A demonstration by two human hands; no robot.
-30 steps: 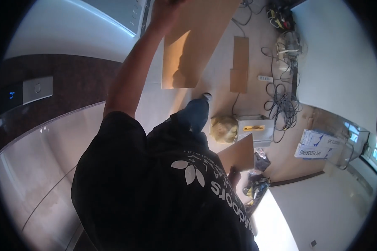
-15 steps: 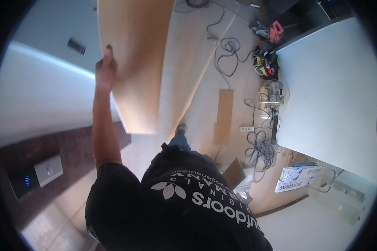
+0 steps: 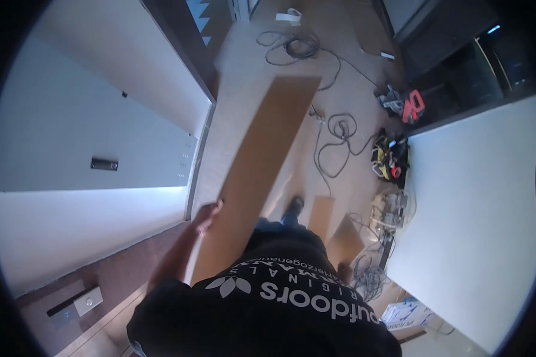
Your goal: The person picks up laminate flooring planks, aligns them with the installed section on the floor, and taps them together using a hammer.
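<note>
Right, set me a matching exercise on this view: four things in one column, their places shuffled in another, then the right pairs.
Things
1. long brown board
2. blue-and-white package
3. red object
4. silver square plate

Places
A. upper right of the picture, beside a dark cabinet
B. lower left of the picture, on a brown surface
C. held at its left edge by the left hand
D. lower right of the picture, beside the black shirt

Pairs
1-C
2-D
3-A
4-B
</note>
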